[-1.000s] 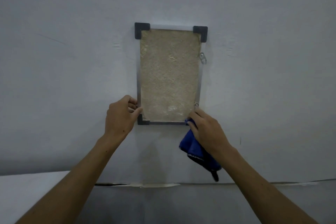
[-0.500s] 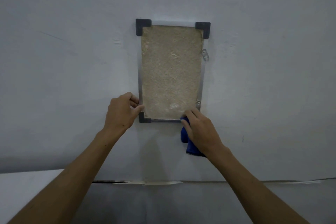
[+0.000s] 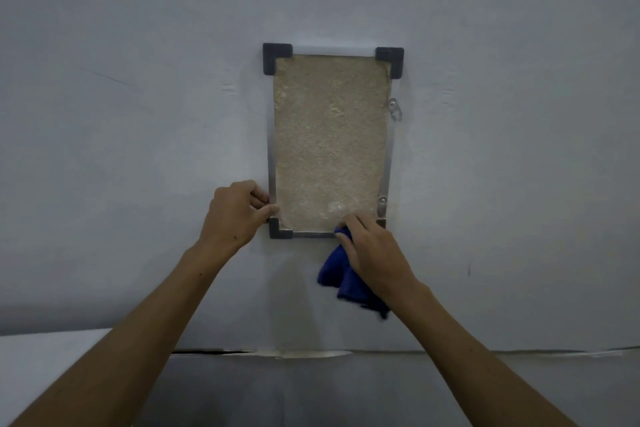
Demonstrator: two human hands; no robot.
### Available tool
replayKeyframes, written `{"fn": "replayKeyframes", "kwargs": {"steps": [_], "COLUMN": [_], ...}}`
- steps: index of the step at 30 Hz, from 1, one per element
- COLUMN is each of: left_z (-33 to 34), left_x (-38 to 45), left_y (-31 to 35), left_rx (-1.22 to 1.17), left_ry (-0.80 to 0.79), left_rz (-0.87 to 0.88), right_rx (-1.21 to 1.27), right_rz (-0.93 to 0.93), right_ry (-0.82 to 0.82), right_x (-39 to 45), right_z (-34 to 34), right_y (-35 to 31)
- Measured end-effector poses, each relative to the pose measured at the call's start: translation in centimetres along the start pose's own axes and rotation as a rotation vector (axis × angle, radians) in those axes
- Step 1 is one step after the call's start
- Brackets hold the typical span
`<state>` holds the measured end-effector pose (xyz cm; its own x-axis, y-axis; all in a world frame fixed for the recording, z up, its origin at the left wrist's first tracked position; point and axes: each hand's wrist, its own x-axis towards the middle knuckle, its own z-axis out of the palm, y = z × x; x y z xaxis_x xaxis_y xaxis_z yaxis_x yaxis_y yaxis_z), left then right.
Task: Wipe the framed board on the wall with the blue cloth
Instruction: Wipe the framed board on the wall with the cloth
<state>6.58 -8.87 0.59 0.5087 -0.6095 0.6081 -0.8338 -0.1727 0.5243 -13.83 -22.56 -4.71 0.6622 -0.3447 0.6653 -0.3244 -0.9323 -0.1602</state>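
At the lower edge of the framed board, which hangs on the grey wall, the right hand presses the blue cloth against the bottom rail near the right corner. Compared with a second ago, this hand has travelled leftward along the rail and slightly onto the textured panel; the cloth, bunched close under the palm half a second back, now hangs lower and looser beneath the hand. Fingers are curled over the cloth's upper fold, clasping it. The left hand has stayed at the lower left corner, thumb on the frame front and fingers curled at its side edge, apparently pinching the frame to steady it; how far the fingers reach behind cannot be confirmed from this angle.

Assessment: wiping is under way along the bottom edge only. Most of the panel above shows no contact, so the greater part of the task appears outstanding. A hanger tab protrudes on the right side and may snag the cloth.
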Motion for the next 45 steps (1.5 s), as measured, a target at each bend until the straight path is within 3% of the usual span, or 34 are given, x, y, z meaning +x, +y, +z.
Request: {"fn": "replayKeyframes", "kwargs": {"steps": [19, 27, 35, 45], "left_z": [0.0, -0.1, -0.1, -0.2], "left_x": [0.5, 0.5, 0.6, 0.6], "left_y": [-0.5, -0.7, -1.0, -1.0], "left_rx": [-0.069, -0.071, -0.097, -0.118], "left_ry": [-0.037, -0.062, -0.070, -0.078], "left_rz": [-0.030, -0.013, -0.022, -0.026], "right_rx": [-0.022, 0.033, -0.087, 0.043], "right_rz": [0.034, -0.041, 0.038, -0.030], "right_ry": [0.025, 0.018, 0.066, 0.082], "right_x": [-1.0, 1.6, -0.8, 2.5], "right_z": [-0.3, 2.4, 0.5, 4.5], "right_y": [1.1, -3.2, 0.4, -6.2]}}
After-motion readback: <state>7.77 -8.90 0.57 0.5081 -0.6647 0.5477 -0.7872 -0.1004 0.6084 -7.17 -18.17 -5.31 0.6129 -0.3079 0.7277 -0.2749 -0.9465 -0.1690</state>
